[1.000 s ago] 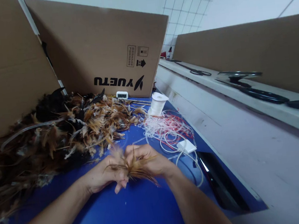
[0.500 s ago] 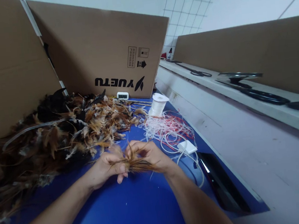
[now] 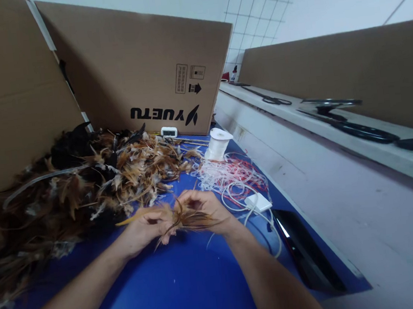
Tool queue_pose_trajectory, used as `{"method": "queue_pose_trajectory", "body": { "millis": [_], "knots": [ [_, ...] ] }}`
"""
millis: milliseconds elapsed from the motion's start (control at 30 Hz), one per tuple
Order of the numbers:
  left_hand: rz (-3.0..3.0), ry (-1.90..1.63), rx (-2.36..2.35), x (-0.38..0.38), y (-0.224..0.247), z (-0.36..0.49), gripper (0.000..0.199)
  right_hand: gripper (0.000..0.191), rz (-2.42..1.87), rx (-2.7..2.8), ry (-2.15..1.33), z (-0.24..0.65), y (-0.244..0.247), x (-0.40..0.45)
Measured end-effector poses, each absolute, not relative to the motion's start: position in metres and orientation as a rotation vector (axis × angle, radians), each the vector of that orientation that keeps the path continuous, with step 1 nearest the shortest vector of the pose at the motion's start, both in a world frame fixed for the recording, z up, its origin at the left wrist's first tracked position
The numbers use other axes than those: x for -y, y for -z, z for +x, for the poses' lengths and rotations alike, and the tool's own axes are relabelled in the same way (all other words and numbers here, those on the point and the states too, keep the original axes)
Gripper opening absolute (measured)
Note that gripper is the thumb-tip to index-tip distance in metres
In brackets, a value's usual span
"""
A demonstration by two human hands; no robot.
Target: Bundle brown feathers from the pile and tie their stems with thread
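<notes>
Between my two hands, above the blue table (image 3: pixel 190 279), is a small bunch of brown feathers (image 3: pixel 195 220) with thin tips fanning out. My left hand (image 3: pixel 146 234) is closed on the bunch from the left, thumb and fingers pinching near its middle. A longer yellowish-brown feather tip (image 3: pixel 128 219) sticks out leftward over that hand. My right hand (image 3: pixel 208 208) is closed at the bunch's upper right side, its fingertips pinched among the feathers and partly hidden by them. A large heap of brown and black feathers (image 3: pixel 148 165) lies to the left, beyond my hands.
Cardboard panels (image 3: pixel 137 58) stand behind and left of the heap. A white spool (image 3: pixel 217 144), tangled red and white strips (image 3: pixel 238 173), a white square device (image 3: pixel 259 202) with a cable, and a dark glossy object (image 3: pixel 309 252) line the right side. Scissors (image 3: pixel 276 101) lie on the ledge.
The bunch has turned in my hands: a yellowish feather tip now points left over my left hand, and the feathers spread lower. Both hands stay in nearly the same place.
</notes>
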State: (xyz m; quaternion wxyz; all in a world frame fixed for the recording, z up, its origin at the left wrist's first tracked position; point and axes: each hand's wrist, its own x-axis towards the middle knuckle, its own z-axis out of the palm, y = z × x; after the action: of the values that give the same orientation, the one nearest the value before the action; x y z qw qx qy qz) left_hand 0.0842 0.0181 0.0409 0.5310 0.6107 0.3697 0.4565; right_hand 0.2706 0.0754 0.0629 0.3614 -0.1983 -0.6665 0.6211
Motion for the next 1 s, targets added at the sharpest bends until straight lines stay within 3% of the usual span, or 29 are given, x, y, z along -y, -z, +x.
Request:
{"method": "queue_pose_trajectory", "body": {
  "millis": [167, 333, 533, 833, 1000],
  "knots": [
    [1.508, -1.162, -0.959, -0.019, -0.044, 0.085, 0.026, 0.019, -0.720, 1.663, -1.452, 0.280, -0.061, -0.087],
    [1.311, -1.264, -1.033, -0.021, -0.044, 0.086, 0.020, 0.009, -1.094, 1.934, -0.860, 0.311, -0.071, -0.100],
    [1.068, -1.383, -1.072, -0.025, -0.043, 0.087, 0.017, 0.019, -1.532, 2.287, -0.319, 0.335, -0.076, -0.103],
    [0.950, -1.439, -1.084, -0.024, -0.049, 0.089, 0.019, 0.010, -1.723, 2.372, -0.260, 0.330, -0.070, -0.096],
    [0.952, -1.429, -1.088, -0.024, -0.050, 0.089, 0.020, 0.017, -1.789, 2.397, -0.262, 0.301, -0.054, -0.101]
  ]
}}
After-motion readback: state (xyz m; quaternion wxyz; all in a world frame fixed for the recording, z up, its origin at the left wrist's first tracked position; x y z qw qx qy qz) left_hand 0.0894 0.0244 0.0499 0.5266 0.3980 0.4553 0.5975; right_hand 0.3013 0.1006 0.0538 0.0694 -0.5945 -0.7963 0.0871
